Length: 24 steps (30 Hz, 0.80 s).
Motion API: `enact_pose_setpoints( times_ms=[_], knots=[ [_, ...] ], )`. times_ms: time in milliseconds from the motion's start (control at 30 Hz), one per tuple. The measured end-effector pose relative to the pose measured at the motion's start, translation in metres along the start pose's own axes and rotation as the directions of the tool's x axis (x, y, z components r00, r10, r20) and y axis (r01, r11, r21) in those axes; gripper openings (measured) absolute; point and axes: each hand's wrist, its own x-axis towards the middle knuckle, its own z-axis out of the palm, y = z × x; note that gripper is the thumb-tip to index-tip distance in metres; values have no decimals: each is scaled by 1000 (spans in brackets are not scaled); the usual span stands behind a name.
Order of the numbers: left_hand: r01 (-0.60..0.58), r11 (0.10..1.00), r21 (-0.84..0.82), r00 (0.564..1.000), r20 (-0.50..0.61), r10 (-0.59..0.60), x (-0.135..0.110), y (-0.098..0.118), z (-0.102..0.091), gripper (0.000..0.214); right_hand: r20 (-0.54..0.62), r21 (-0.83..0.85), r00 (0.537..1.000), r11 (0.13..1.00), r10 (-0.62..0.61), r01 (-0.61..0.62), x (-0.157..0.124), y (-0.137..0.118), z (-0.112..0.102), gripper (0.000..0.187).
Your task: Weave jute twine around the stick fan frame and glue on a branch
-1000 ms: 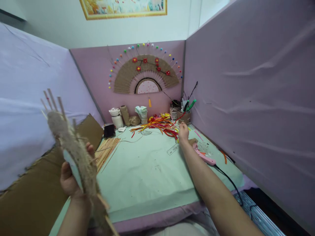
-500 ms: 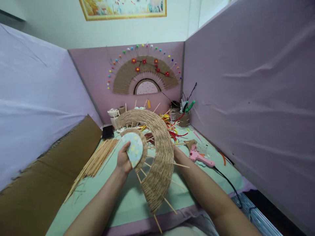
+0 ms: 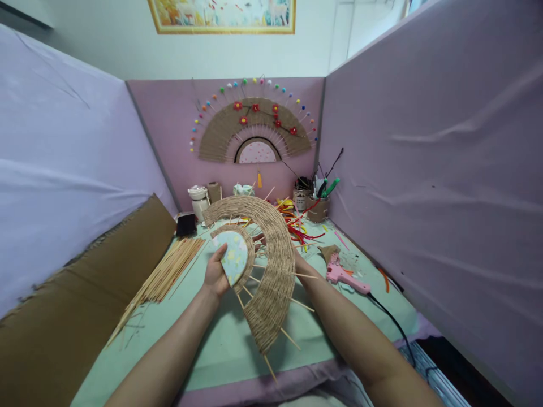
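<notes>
A half-round fan [image 3: 278, 265] of brown twine woven over thin wooden sticks is held up, tilted, over the table. Its small half-circle centre [image 3: 233, 257] is covered in pale blue fabric with yellow patches and edged in twine. My left hand [image 3: 217, 272] grips this centre, thumb flat on the front and the other fingers hidden behind. My right hand [image 3: 259, 243] is behind the fan, mostly covered by the woven band. Bits of its fingers show between the sticks, closed against them. Stick ends poke out past the band's outer edge.
Thin sticks [image 3: 169, 271] lie in a pile at left by a cardboard panel [image 3: 85, 277]. A pink glue gun [image 3: 345, 275] with a black cord rests at right. Red and yellow strips [image 3: 301, 229] and a tool pot [image 3: 318, 208] are behind. A finished fan [image 3: 254, 121] hangs on the back panel.
The fan has turned slightly, its lower end rising a little and its outer edge shifting left. Both hands keep their places on it. The camera view has shifted slightly.
</notes>
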Motion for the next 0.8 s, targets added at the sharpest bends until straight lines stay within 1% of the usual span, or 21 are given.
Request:
enact_pose_setpoints(
  times_ms=[67,167,233,367,433,533,633,700,800],
  knots=[
    [-30,1000,3,1000,-8,30,-1,6,-1,43,-5,16,1000,1000,-17,17,-3,-2,1,21],
    [-91,996,8,995,-32,91,-3,19,-3,44,21,55,999,998,-44,42,-4,-1,3,23],
    [-135,991,8,991,-20,135,-5,30,-5,45,24,66,998,996,-55,53,-3,2,3,24],
    [-192,981,23,981,24,192,-9,46,-11,46,-30,69,997,995,-72,74,3,8,0,26],
    [-204,978,36,979,10,204,-10,51,-13,46,-55,129,995,988,-82,88,5,7,-1,24],
    [-220,975,41,975,-18,221,-12,54,-13,44,-88,327,993,939,-82,106,6,2,-2,21],
    [-213,976,36,977,0,213,-13,52,-9,44,-102,483,992,869,-68,109,6,-5,-5,22],
    [-190,981,38,981,39,188,-14,49,-4,46,-109,518,991,847,-72,119,6,-7,-9,23],
    [-152,987,48,984,98,147,-15,46,0,52,-103,497,992,860,-72,114,8,-6,-15,20]
  ],
)
